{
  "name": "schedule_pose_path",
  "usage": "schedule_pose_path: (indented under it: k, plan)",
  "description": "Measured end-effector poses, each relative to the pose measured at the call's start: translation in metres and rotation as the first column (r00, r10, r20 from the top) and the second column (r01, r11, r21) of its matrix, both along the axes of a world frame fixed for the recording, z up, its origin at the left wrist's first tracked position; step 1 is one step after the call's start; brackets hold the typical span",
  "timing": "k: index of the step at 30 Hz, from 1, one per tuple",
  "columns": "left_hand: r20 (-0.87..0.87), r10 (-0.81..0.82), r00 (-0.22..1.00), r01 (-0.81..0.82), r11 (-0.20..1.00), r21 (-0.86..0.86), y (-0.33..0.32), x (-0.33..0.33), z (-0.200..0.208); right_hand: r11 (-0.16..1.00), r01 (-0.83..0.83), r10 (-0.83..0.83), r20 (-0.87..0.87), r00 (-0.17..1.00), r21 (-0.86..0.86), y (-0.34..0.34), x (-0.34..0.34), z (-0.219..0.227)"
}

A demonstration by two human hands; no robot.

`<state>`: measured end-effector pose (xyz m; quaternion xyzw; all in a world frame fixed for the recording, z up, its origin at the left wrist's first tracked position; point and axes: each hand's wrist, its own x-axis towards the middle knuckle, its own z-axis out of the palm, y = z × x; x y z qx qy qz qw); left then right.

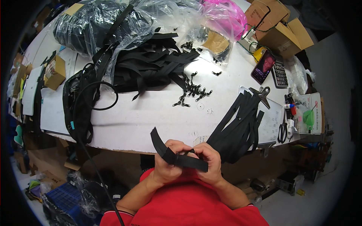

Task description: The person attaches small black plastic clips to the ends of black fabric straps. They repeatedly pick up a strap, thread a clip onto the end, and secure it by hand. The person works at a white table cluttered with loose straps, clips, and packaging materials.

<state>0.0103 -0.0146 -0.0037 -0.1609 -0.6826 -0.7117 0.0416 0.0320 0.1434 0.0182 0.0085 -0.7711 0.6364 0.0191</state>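
A black zipper strip (193, 163) is bent between my two hands, just off the front edge of the table. My left hand (168, 167) is closed around its middle, and one free end sticks up past the fingers. The fingers of my right hand (211, 161) pinch the strip's other part near the thumbs. Whether a small slider sits between the fingertips is hidden. Close to my right hand, a bundle of black zipper strips (237, 130) hangs over the table edge under a metal bulldog clip (263, 96). Small black zipper sliders (194, 89) lie loose farther back on the table.
A heap of black strips (145, 67) lies at the back left, beside a black bag (77, 109) with a cable. Plastic-wrapped goods (94, 28) stand behind. At the right are a phone (263, 67), calculator (279, 73), scissors (283, 132) and cardboard box (288, 37).
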Motion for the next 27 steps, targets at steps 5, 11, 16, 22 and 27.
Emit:
schedule_pose_path:
  k: [5,11,16,22,27]
  plan:
    - [0.047,0.037,0.998,-0.036,0.999,-0.01,-0.001,0.001,0.006,0.995,-0.069,0.075,0.089,0.993,-0.066,0.009,-0.012,0.009]
    - [0.001,0.011,1.0,-0.011,1.0,-0.011,-0.001,0.0,0.005,0.981,-0.145,0.162,0.137,0.977,-0.127,0.019,-0.017,0.015]
    - [-0.079,0.048,0.996,-0.057,0.991,-0.117,0.006,-0.002,0.004,0.988,0.112,-0.1,0.119,0.988,-0.103,-0.003,-0.007,0.003]
    - [0.411,-0.147,0.9,0.044,0.967,0.249,0.001,0.0,0.004,0.964,0.028,0.007,0.13,0.992,-0.265,0.006,-0.014,0.001]
    - [0.283,-0.133,0.95,0.072,0.974,0.214,0.004,-0.002,-0.001,0.994,-0.102,0.099,-0.056,0.993,-0.046,0.018,-0.02,0.003]
